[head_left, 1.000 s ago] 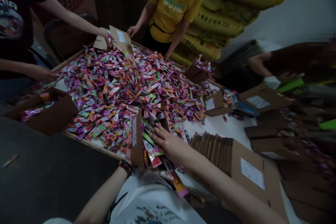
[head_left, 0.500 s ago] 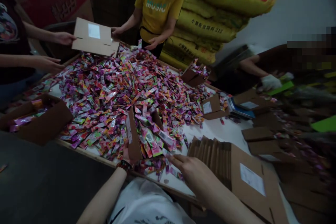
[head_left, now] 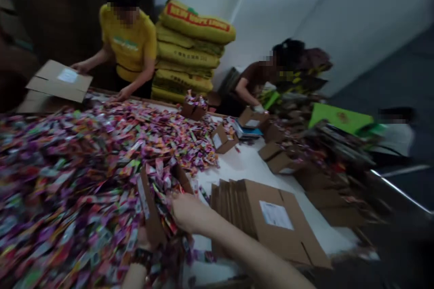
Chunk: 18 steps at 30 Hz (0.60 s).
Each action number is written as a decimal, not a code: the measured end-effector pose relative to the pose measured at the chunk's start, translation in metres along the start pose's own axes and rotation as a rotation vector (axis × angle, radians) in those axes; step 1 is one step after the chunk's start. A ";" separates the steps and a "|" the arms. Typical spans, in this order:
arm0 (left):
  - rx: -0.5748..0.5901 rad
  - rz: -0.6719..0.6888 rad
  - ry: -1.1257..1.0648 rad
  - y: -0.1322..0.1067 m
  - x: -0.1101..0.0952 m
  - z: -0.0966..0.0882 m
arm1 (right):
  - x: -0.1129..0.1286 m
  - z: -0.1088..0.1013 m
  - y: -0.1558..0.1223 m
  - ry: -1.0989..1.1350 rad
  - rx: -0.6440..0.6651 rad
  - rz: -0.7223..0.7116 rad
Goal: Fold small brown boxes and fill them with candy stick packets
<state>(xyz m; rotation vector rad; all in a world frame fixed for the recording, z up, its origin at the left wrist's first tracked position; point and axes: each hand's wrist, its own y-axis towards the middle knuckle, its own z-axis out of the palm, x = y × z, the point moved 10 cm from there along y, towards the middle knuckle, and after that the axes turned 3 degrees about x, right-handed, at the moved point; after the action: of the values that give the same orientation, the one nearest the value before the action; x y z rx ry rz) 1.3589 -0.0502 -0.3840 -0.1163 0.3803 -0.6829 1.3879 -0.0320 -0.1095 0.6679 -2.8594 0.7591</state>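
The cardboard box (head_left: 154,216) is at the near side of the table (head_left: 237,160), by the right border of the big heap of packets (head_left: 84,180). Its open side faces upward. Its long axis seems to go from the person toward the far side, with the far end turned a little to the left. The left wall carries a white label (head_left: 143,196), which faces the heap. Inside, small shiny packets (head_left: 161,183) lie in mixed directions.

The left hand (head_left: 145,237) touches the outside of the left wall, near its lower end; its fingers are blurred and partly hidden, so I cannot tell how firmly they are closed. The right hand (head_left: 183,210) is bent down over the opening; its fingertips are hidden, and I cannot tell how open it is or whether it has a packet.

To the right stands a row of flattened boxes (head_left: 274,219). Farther away, a person in a yellow shirt (head_left: 129,47) holds a flat carton (head_left: 63,79), beside stacked yellow sacks (head_left: 188,56).
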 end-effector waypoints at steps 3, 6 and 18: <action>0.021 0.014 -0.040 0.064 0.020 0.028 | -0.063 -0.037 -0.034 0.108 -0.064 0.004; 0.121 -0.015 -0.091 0.139 0.049 0.073 | -0.151 -0.082 -0.092 0.404 -0.426 -0.018; 0.300 -0.634 0.257 0.427 0.320 0.200 | -0.607 0.065 -0.223 0.806 -0.750 0.508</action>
<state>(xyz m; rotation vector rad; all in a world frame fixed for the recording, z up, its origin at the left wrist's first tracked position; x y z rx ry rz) 1.9151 0.0727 -0.3931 0.1465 0.4873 -1.3808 2.0315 -0.0033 -0.1946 -0.3957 -2.2412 -0.0762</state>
